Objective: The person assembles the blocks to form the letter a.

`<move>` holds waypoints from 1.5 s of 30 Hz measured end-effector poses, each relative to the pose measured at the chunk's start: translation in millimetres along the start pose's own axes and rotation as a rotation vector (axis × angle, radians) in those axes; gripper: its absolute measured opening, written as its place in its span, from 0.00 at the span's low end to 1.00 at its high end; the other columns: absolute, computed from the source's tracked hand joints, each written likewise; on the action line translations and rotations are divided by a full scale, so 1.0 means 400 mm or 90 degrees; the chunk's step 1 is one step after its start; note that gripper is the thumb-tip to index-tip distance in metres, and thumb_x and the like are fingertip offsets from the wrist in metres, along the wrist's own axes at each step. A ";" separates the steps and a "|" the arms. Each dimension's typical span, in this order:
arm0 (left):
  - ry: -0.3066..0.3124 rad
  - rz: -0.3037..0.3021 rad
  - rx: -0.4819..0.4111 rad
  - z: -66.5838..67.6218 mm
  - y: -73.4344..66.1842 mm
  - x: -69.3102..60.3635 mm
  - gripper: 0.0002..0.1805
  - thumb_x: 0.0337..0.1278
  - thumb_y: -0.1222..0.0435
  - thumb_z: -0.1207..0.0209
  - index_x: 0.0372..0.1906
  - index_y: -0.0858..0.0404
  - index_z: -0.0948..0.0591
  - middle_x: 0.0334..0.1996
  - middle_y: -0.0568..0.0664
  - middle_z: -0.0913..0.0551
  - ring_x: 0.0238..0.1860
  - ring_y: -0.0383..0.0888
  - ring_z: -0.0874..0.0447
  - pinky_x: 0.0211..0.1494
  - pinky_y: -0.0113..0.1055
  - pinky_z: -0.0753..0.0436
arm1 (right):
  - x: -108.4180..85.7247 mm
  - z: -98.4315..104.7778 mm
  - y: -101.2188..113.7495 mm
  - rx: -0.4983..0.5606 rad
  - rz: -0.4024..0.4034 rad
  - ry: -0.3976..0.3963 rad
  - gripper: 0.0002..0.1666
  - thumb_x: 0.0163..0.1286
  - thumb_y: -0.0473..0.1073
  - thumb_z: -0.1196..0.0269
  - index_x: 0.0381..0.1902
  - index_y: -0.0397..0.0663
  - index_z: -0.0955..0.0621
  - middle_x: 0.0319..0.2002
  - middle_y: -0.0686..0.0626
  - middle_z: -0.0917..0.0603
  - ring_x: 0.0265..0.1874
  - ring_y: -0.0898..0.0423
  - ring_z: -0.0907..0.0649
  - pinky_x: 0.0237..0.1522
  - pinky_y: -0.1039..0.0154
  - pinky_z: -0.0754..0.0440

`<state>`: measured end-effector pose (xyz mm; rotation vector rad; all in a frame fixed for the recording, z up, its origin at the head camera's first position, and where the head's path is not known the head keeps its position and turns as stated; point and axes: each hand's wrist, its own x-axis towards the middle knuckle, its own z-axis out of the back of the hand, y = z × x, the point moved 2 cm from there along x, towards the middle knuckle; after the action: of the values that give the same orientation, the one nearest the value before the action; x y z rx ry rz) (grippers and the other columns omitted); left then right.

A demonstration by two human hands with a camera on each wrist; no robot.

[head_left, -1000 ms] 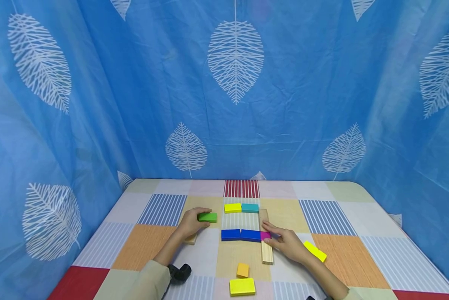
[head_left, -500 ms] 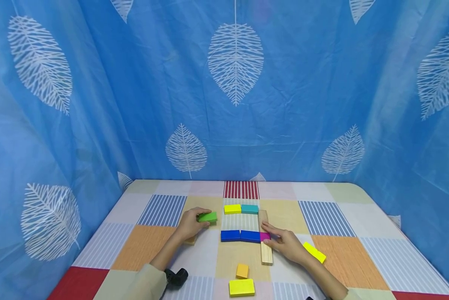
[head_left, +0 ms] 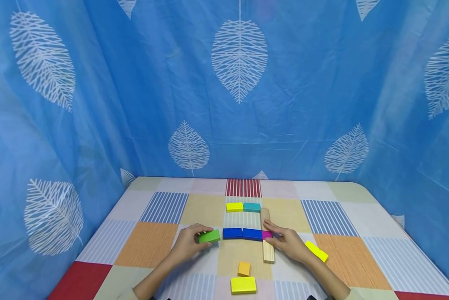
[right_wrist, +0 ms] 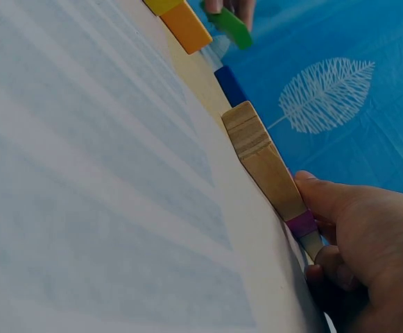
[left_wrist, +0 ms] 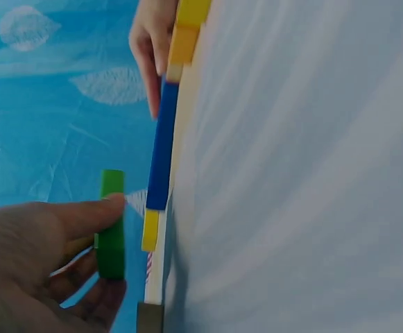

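Green block (head_left: 209, 236) pinched by our left hand (head_left: 188, 243) hangs above the worktop (head_left: 128, 277), just left of two blue blocks (head_left: 233, 233), followed by the magenta block (head_left: 266, 235), where our right hand (head_left: 291, 243) rests, though whether it pinches anything we cannot tell.

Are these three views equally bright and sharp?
No: the head view is brightest, the nearest yellow block clear; the left wrist view is dimmer, the tablecloth soft; the right wrist view is dim too, with dark shadow below the right hand.
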<state>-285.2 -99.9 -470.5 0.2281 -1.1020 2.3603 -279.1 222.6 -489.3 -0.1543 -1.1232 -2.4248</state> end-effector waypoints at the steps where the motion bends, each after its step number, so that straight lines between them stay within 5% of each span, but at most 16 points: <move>1: 0.007 -0.004 -0.002 -0.004 0.000 -0.007 0.20 0.39 0.68 0.30 0.44 0.62 0.17 0.39 0.48 0.18 0.34 0.38 0.23 0.31 0.27 0.23 | -0.001 0.003 0.011 0.002 0.000 -0.002 0.27 0.63 0.41 0.38 0.59 0.36 0.27 0.62 0.39 0.31 0.60 0.38 0.34 0.51 0.46 0.28; 12: 0.052 0.002 0.041 -0.020 0.008 -0.039 0.20 0.37 0.66 0.29 0.43 0.61 0.17 0.39 0.46 0.18 0.41 0.44 0.20 0.44 0.35 0.21 | -0.006 0.027 0.086 0.012 0.005 0.014 0.26 0.63 0.37 0.39 0.57 0.30 0.28 0.60 0.34 0.31 0.59 0.35 0.34 0.50 0.45 0.28; 21: 0.077 0.020 0.082 -0.015 0.004 -0.041 0.26 0.33 0.61 0.27 0.45 0.63 0.18 0.37 0.45 0.19 0.37 0.39 0.22 0.39 0.31 0.22 | -0.005 0.022 0.077 0.017 0.006 0.011 0.26 0.63 0.37 0.38 0.58 0.31 0.28 0.61 0.35 0.31 0.59 0.35 0.34 0.50 0.45 0.28; 28: 0.116 0.026 0.075 -0.005 -0.012 -0.051 0.29 0.31 0.59 0.26 0.46 0.66 0.18 0.33 0.43 0.21 0.32 0.34 0.26 0.35 0.26 0.23 | -0.003 0.007 0.020 0.003 0.019 0.005 0.27 0.63 0.41 0.38 0.58 0.35 0.27 0.61 0.38 0.31 0.60 0.37 0.33 0.50 0.47 0.27; 33: 0.144 0.028 0.061 0.002 -0.024 -0.055 0.30 0.31 0.59 0.26 0.48 0.65 0.19 0.32 0.41 0.22 0.32 0.33 0.26 0.35 0.26 0.23 | -0.005 0.024 0.070 0.011 0.024 0.010 0.26 0.62 0.36 0.38 0.58 0.30 0.28 0.60 0.33 0.32 0.59 0.34 0.34 0.50 0.44 0.28; 37: 0.190 0.000 0.064 0.008 -0.019 -0.049 0.35 0.34 0.56 0.27 0.55 0.62 0.22 0.44 0.46 0.21 0.41 0.38 0.24 0.43 0.31 0.22 | -0.007 0.030 0.081 0.009 0.021 0.016 0.27 0.63 0.36 0.39 0.58 0.30 0.28 0.61 0.33 0.32 0.59 0.34 0.34 0.51 0.45 0.29; 41: 0.281 -0.052 0.078 0.011 -0.012 -0.036 0.40 0.41 0.57 0.30 0.64 0.59 0.31 0.62 0.50 0.31 0.59 0.47 0.31 0.55 0.39 0.26 | -0.007 0.031 0.079 0.015 0.021 0.015 0.26 0.63 0.36 0.39 0.58 0.30 0.28 0.61 0.33 0.32 0.59 0.34 0.34 0.50 0.45 0.29; 45: 0.350 -0.086 0.080 0.010 -0.008 -0.025 0.41 0.45 0.60 0.32 0.67 0.59 0.36 0.66 0.49 0.37 0.64 0.48 0.38 0.62 0.46 0.33 | -0.007 0.030 0.079 0.023 0.019 0.018 0.26 0.63 0.36 0.39 0.57 0.29 0.28 0.61 0.33 0.33 0.59 0.33 0.34 0.50 0.45 0.29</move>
<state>-275.3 -105.1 -469.3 -0.2832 -0.6535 2.1780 -263.2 214.9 -460.5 -0.1240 -1.1430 -2.3722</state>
